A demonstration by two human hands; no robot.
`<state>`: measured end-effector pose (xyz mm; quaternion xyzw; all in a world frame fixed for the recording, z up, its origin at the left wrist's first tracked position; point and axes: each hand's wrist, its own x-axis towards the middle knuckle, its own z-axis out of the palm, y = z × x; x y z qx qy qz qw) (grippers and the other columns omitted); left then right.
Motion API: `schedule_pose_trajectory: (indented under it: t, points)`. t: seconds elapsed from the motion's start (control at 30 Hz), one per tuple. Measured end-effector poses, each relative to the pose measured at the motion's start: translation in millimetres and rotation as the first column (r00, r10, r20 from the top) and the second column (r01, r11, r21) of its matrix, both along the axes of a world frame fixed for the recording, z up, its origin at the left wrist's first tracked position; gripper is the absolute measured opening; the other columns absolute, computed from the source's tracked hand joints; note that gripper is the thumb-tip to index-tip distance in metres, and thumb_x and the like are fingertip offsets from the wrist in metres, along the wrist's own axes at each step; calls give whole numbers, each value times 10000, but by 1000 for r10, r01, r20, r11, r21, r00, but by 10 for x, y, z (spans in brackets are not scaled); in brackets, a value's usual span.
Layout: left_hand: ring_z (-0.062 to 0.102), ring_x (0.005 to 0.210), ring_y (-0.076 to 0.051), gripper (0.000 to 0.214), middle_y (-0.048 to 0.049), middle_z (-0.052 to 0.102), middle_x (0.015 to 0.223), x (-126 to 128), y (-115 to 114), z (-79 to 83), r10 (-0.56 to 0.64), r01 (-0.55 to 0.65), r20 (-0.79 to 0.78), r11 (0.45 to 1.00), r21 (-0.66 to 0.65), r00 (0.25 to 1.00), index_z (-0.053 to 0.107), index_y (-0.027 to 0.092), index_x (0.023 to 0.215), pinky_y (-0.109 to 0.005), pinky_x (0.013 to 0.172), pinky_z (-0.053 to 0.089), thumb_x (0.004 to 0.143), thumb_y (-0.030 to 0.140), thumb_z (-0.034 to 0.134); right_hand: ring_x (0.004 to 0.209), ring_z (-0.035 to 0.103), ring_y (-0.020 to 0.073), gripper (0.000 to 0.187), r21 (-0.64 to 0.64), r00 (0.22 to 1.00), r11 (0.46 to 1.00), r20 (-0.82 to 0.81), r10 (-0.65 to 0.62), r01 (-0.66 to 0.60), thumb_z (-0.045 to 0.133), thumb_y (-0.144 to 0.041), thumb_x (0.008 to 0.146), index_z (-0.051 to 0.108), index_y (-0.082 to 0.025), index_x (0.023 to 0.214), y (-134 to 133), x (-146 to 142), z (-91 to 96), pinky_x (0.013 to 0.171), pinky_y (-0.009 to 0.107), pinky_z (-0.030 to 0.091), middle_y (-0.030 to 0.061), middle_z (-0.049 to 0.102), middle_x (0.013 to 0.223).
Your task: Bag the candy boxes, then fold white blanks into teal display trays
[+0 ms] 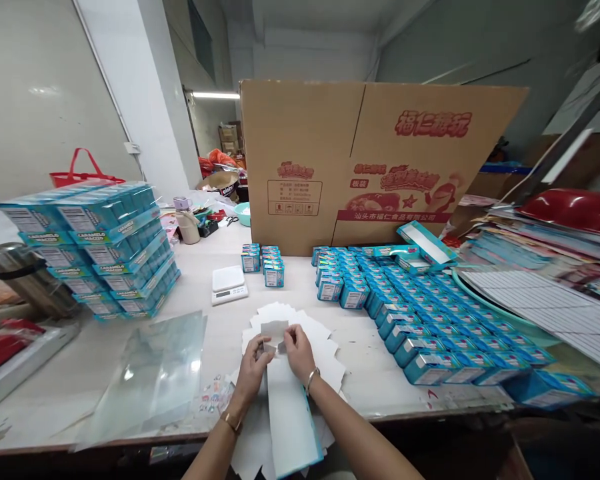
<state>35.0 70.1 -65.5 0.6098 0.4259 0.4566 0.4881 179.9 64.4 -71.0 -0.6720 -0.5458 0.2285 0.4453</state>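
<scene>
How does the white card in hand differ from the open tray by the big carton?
The white card is in the left hand and right hand; the open tray is in neither. The card's long near panel looks flat, while the tray's sides stand up. The card is near the person, the tray by the big carton. Both show white faces and blue edges.

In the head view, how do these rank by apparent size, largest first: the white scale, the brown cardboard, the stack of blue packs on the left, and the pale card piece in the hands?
1. Brown cardboard
2. Stack of blue packs
3. Pale card piece, perhaps enlarged by nearness
4. White scale
</scene>
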Motion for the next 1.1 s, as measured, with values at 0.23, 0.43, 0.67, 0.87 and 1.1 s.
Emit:
schedule_pose_trajectory:
  t: [0.23, 0.43, 0.67, 0.87, 1.1]
  points:
    - [522, 1192, -250, 697, -120, 537, 1315, 15, -110, -29, 54, -7, 264, 984, -177, 963, 355, 201, 1384, -364, 969, 436, 779, 445, 602, 812, 533, 172, 472, 80, 986, 996, -167, -12, 26, 215, -484, 942, 552, -189, 795, -21, 43, -23, 777, 280, 427, 45, 578, 819]
    - [464, 1256, -267, 534, -89, 497, 1378, -60, -89, -42, -34, 98, 260, 967, -235, 965, 545, 204, 1261, -397, 1051, 364, 790, 453, 590, 762, 581, 162, 265, -166, 877, 867, 32, 480, -469, 530, -392, 822, 643, -168, 909, 73, 434, 261, 696, 260, 435, 25, 646, 811]
    - [445, 1277, -248, 518, -78, 511, 1366, -15, -86, -59, -9, 64, 235, 972, -226, 972, 546, 213, 1266, -391, 1088, 322, 806, 449, 575, 854, 653, 257, 236, -514, 289, 753, 710, 642, -411, 599, -244, 765, 649, -143, 973, 214, 191, 550, 698, 335, 481, 130, 690, 917]
    - [463, 1260, -257, 536, -88, 553, 1323, -32, -39, -93, -15, 79, 261, 968, -236, 965, 582, 188, 1223, -409, 1091, 319, 757, 449, 627, 844, 672, 270, 275, -580, 42, 686, 749, 661, -440, 634, -183, 730, 614, -108, 994, 267, -2, 559, 681, 355, 515, 158, 698, 887]
    - [481, 1236, -283, 649, -146, 548, 1315, -50, 40, -23, -74, 108, 142, 962, -252, 987, 551, 105, 1227, -405, 1056, 357, 722, 504, 626, 871, 667, 281, 229, -523, 195, 754, 754, 627, -398, 536, -121, 778, 604, -101, 995, 146, 61, 505, 704, 365, 508, 163, 692, 878]
